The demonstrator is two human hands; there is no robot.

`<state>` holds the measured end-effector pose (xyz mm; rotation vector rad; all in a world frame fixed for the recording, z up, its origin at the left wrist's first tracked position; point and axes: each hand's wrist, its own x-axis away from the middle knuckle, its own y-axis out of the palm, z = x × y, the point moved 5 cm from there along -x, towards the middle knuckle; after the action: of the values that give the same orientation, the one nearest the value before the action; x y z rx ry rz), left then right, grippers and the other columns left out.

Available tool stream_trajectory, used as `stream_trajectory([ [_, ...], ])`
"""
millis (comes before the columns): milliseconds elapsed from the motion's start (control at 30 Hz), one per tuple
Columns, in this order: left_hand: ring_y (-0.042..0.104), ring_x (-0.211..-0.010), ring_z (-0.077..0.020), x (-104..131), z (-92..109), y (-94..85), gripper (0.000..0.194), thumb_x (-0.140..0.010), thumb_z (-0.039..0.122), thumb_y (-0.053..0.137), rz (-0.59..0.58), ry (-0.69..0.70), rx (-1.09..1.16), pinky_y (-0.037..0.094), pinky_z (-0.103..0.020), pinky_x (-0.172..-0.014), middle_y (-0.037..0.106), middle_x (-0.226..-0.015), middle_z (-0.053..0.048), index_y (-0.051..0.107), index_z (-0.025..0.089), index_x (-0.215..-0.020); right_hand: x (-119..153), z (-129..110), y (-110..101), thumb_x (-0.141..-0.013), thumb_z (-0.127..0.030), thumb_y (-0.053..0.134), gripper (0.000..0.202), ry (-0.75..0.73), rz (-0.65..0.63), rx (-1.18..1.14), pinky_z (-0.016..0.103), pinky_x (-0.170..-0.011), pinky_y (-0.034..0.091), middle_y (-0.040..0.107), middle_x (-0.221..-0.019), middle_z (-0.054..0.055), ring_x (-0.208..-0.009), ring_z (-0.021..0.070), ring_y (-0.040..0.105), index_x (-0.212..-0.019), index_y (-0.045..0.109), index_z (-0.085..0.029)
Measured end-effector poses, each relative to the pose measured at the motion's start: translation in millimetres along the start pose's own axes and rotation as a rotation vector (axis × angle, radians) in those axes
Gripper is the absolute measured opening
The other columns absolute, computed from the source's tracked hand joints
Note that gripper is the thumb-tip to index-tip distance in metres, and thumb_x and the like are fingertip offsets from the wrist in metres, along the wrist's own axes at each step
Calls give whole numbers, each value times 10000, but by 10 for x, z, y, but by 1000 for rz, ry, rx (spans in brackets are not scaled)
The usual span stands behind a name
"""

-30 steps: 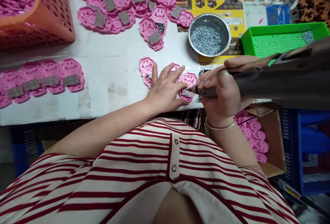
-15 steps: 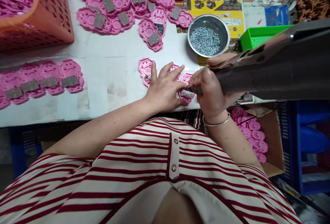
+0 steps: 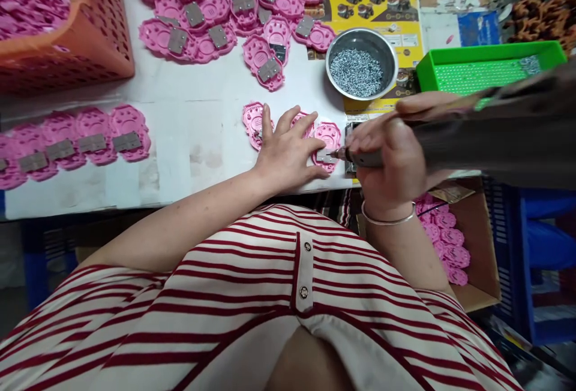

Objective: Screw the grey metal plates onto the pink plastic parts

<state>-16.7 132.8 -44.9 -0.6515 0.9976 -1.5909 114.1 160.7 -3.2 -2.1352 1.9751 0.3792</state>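
My right hand (image 3: pixel 391 157) is wrapped round a dark electric screwdriver (image 3: pixel 477 139), held nearly level with its tip pointing left. That tip is over or at the grey metal plate on a pink plastic part (image 3: pixel 327 136); whether it touches, I cannot tell. With fingers spread, my left hand (image 3: pixel 288 151) rests beside this part, its thumb and forefinger at the part's left edge. Two more pink parts lie partly hidden under the left hand, one at the fingertips (image 3: pixel 302 121) and one farther left (image 3: pixel 252 120). A steel bowl (image 3: pixel 332 82) of small screws stands just behind.
Several pink parts with metal plates are heaped at the back (image 3: pixel 207 10); others line up at the left (image 3: pixel 128 133). An orange basket (image 3: pixel 101 25) of pink pieces stands back left. A green tray (image 3: pixel 490 55) is at right. Below the table edge is a cardboard box (image 3: pixel 483 259) of pink parts.
My right hand and the screwdriver have moved right, away from the pink part, uncovering more of it and the green tray. My left hand has stayed almost in place.
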Motion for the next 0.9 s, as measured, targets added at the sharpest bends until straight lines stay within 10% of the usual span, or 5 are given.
stream_trajectory([
  [200,300,-1448,-410,-6,23,3,379,-744,570,777,24,68,-38,19,-723,-1188,499,-1500,-70,736,250,-943,47,-520,-202,-874,-249,558,161,-446,130,-96,222,-439,429,374,-534,-56,-407,63,376,-720,590,-285],
  [533,71,-1495,-293,-550,-613,-612,546,-884,587,645,294,-138,-104,-256,-616,-1188,359,-1569,77,554,239,-1294,139,-455,-412,-879,-321,540,328,-429,164,-58,283,-408,400,284,-504,-36,-380,84,345,-566,505,-229],
  [667,305,-1440,-342,-181,-438,-630,274,-852,506,699,169,74,-110,-12,-658,-1237,534,-1457,15,718,297,-1028,182,-331,-468,-848,-413,633,338,-377,204,-47,310,-422,413,303,-515,-30,-396,96,325,-574,516,-252],
  [900,328,-1481,-280,275,-108,-292,248,-956,204,528,-205,365,-188,6,-652,-1237,492,-1513,64,717,338,-1047,232,-257,-506,-874,-465,592,409,-340,224,-15,320,-455,411,306,-514,-19,-429,111,342,-561,452,-241],
])
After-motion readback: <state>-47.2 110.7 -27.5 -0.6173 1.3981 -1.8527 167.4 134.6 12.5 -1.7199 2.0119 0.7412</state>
